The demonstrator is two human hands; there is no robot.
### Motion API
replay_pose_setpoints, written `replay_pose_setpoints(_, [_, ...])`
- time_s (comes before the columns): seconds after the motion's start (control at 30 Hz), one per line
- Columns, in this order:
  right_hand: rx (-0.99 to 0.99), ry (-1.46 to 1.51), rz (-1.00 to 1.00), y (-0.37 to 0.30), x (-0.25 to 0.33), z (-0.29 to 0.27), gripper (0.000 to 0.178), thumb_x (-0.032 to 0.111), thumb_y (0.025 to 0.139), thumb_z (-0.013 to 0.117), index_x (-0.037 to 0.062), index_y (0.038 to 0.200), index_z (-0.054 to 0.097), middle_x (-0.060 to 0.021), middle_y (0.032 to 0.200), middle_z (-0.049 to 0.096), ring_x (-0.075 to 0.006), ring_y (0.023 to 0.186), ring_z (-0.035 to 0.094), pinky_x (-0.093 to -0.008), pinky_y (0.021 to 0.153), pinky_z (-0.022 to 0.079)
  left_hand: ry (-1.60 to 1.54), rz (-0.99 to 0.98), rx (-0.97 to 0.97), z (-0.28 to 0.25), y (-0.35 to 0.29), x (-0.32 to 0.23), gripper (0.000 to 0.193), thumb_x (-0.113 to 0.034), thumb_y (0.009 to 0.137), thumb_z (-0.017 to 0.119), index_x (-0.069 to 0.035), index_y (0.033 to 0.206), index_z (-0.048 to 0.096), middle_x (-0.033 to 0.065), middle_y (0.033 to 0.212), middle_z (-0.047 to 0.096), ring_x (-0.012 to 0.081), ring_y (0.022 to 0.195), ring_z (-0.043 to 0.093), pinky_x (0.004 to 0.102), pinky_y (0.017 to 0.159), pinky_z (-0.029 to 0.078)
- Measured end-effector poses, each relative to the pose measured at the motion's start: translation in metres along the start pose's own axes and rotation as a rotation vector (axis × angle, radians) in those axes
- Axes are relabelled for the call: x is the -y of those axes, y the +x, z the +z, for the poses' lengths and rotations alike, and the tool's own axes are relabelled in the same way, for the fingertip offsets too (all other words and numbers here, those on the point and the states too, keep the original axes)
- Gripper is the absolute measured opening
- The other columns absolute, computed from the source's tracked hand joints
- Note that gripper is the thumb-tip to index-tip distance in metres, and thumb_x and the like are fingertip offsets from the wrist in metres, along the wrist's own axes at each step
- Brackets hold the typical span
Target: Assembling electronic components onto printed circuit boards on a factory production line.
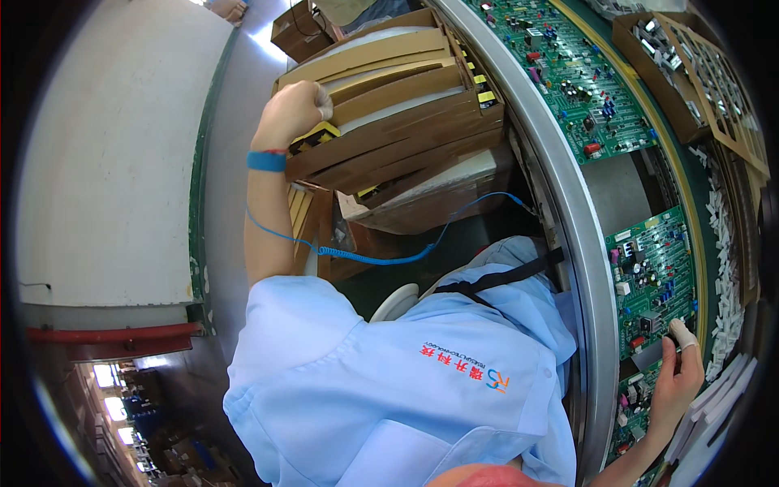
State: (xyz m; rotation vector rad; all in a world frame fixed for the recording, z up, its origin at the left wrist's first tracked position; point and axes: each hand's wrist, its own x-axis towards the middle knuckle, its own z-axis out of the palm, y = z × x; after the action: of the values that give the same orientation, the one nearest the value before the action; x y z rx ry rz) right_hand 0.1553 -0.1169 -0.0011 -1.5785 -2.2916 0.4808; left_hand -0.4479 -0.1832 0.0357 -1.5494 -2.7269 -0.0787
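My left hand is closed in a fist at the near corner of a cardboard box. Whatever its fingers hold, if anything, is hidden. Just under it show yellow-and-black parts between cardboard dividers. A blue wrist strap circles that wrist, its coiled blue cord running across to the bench. On the right, my right hand rests its bent fingers at the lower edge of a green circuit board. White covers are on its fingertips. Thumb and forefinger are close together; anything between them is too small to make out.
Another populated circuit board lies farther up the line, and one more sits partly under my right forearm. A metal rail edges the line. Boxes of small parts and scattered white pieces lie beyond it.
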Motion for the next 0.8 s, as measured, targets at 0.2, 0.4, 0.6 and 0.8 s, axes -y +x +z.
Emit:
replay_pose_setpoints(0.2, [-0.045, 0.068, 0.131, -0.019, 0.002, -0.011, 0.022, 0.001, 0.094, 0.059, -0.0015, 0.115, 0.065, -0.0124, 0.104, 0.068, -0.0189, 0.087, 0.063, -0.0268, 0.071, 0.048, 0.020, -0.092, -0.052, 0.022, -0.005, 0.044, 0.016, -0.017, 0.076, 0.071, -0.006, 0.087, 0.074, 0.0152, 0.087, 0.071, 0.0302, 0.085, 0.068, 0.0379, 0.078, 0.053])
replay_pose_setpoints(0.4, [-0.081, -0.043, 0.023, -0.040, -0.016, -0.011, 0.022, 0.004, 0.094, 0.060, -0.0010, 0.115, 0.065, -0.0114, 0.108, 0.069, -0.0203, 0.092, 0.064, -0.0302, 0.080, 0.049, 0.099, -0.055, -0.201, 0.034, -0.008, 0.069, 0.029, -0.030, 0.080, 0.073, -0.010, 0.101, 0.067, 0.0136, 0.099, 0.069, 0.0315, 0.094, 0.066, 0.0418, 0.081, 0.051])
replay_pose_setpoints(0.6, [-0.363, -0.101, 0.245, -0.145, -0.034, -0.032, 0.023, 0.005, 0.094, 0.061, 0.0018, 0.116, 0.067, -0.0079, 0.110, 0.070, -0.0151, 0.095, 0.063, -0.0265, 0.082, 0.048, -0.383, 0.085, 0.022, 0.039, 0.021, 0.102, 0.048, -0.037, 0.091, 0.063, -0.001, 0.123, 0.061, 0.0155, 0.114, 0.067, 0.0226, 0.102, 0.063, 0.0345, 0.089, 0.049])
replay_pose_setpoints(0.8, [-0.771, -0.310, 0.923, -0.279, -0.046, -0.052, 0.027, 0.026, 0.090, 0.068, 0.0133, 0.113, 0.070, -0.0089, 0.095, 0.073, -0.0181, 0.080, 0.065, -0.0279, 0.073, 0.050, -0.492, 0.502, 0.496, 0.128, 0.105, -0.006, 0.043, -0.033, 0.094, 0.061, -0.001, 0.122, 0.063, 0.0132, 0.109, 0.068, 0.0219, 0.097, 0.062, 0.0305, 0.084, 0.049])
